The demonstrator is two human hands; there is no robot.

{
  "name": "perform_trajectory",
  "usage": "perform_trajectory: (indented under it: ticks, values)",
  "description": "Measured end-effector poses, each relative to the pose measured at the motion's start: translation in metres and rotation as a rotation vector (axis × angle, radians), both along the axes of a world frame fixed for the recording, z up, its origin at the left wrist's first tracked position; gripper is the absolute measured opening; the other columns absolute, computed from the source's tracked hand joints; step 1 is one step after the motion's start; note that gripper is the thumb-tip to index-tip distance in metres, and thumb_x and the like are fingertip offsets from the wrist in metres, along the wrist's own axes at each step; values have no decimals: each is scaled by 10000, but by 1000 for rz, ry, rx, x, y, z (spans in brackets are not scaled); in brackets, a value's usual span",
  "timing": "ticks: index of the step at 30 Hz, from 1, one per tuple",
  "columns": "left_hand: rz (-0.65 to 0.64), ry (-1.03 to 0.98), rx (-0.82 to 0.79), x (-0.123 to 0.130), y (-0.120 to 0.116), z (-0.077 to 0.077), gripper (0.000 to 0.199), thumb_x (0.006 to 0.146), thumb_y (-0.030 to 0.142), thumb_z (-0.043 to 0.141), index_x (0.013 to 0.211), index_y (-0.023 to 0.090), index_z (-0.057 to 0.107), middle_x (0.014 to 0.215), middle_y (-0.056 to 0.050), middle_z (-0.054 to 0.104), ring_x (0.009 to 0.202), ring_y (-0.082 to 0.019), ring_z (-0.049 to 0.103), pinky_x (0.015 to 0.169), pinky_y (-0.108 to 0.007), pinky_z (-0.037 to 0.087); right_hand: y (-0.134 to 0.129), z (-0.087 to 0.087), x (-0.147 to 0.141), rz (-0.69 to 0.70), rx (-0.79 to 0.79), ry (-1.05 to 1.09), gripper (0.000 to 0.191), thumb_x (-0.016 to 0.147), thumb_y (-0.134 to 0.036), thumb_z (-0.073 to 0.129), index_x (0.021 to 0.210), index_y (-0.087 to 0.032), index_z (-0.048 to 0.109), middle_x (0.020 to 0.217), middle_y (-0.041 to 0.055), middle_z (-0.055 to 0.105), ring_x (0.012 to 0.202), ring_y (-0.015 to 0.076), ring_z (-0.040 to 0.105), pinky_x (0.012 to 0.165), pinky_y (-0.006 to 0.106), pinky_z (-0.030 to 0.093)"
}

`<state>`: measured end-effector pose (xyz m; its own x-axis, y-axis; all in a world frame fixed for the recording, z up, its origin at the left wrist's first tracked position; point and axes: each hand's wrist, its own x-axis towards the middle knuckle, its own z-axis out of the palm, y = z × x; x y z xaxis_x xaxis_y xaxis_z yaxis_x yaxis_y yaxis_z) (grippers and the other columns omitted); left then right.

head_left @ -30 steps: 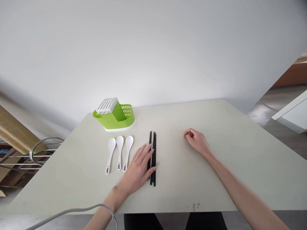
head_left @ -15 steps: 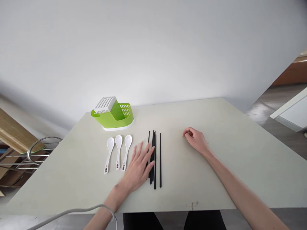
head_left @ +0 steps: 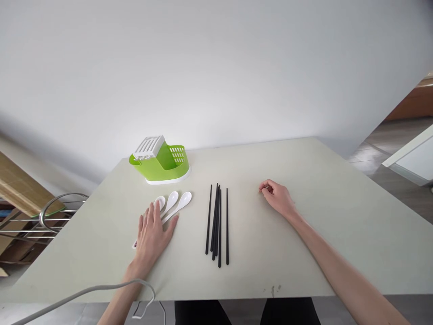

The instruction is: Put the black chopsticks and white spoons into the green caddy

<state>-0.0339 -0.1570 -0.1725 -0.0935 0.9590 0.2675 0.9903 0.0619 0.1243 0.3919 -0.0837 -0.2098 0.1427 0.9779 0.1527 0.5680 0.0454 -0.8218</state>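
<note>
My left hand (head_left: 152,234) lies palm down over the handles of three white spoons (head_left: 184,199), its fingers outstretched. The spoon bowls show beyond its fingers; most of the handles are hidden beneath it. My right hand (head_left: 277,197) rests on the table at the right with its fingers curled; whether anything is inside the curl cannot be made out. Several black chopsticks (head_left: 220,225) lie lengthwise between my hands, touched by neither. A green basket (head_left: 158,169) with a white slatted top and white base stands behind the spoons.
The pale table (head_left: 270,162) meets a white wall at the back. A grey cable (head_left: 84,291) crosses the front left, over my left forearm. A metal rack (head_left: 50,221) with cardboard stands left of the table, and a white panel (head_left: 414,155) is at the far right.
My left hand has moved left from beside the chopsticks onto the spoons. The spoons are now slanted, their bowls shifted right. My right hand has stayed in place.
</note>
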Motion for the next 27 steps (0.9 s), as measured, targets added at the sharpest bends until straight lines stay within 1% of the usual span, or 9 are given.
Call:
perform_trajectory:
  ticks: [2,5,7,10,13,16,21,24,27]
  values:
    - [-3,-10,-10,-1,-1,7,767,1024,606,419,1613,124,330,1598,-245,464,1500,-403,419,1197,-594,366,0,0,0,-2,3,1,181,827,-289,503,825,-255,681,770,-2,728,601,169,567,636,301,414]
    - [-16,32,-7,-1,-2,19,649,1039,554,406,1550,155,420,1462,-206,589,1377,-391,517,1106,-559,448,0,1,1,-2,-7,4,182,826,-292,503,826,-256,681,770,-2,727,601,170,566,628,298,412]
    - [-30,94,-24,1,-2,25,567,1054,519,379,1488,168,480,1386,-195,621,1287,-383,559,1041,-539,484,0,0,1,0,-18,6,182,830,-299,507,836,-258,685,778,-2,728,607,171,570,623,297,411]
    - [-45,193,-129,6,0,29,467,1085,443,286,1349,159,547,1242,-188,650,1149,-355,618,918,-487,531,0,-1,2,-3,-20,-1,181,831,-300,511,844,-259,687,794,-3,732,618,171,574,636,298,416]
    - [-35,262,-245,13,4,29,415,1098,373,216,1231,140,532,1146,-178,657,1077,-342,646,798,-444,543,0,-2,2,-1,-11,1,179,829,-293,510,842,-258,685,806,-5,737,632,169,582,653,299,425]
    - [-30,273,-310,18,8,30,349,1101,340,208,1173,160,498,1150,-170,664,1055,-328,666,729,-401,526,1,-2,2,2,1,4,174,824,-291,511,834,-254,681,808,0,742,639,171,593,658,298,431]
    - [-53,215,-345,17,11,35,308,1102,361,212,1128,187,464,1096,-155,692,977,-317,703,712,-376,495,2,-3,2,1,7,0,179,825,-290,511,839,-257,686,790,-2,736,634,172,591,657,299,431]
    - [-83,101,-361,18,12,39,291,1096,369,217,1125,195,449,1002,-132,709,876,-310,717,691,-374,478,1,-4,2,0,4,-6,183,825,-294,509,835,-259,689,766,-5,728,616,172,581,639,299,421]
    - [-142,-65,-343,32,13,45,267,1088,386,238,1087,213,441,914,-112,710,788,-297,705,666,-367,459,1,-2,2,0,8,-4,189,822,-300,509,829,-259,693,756,1,728,606,175,577,632,300,416]
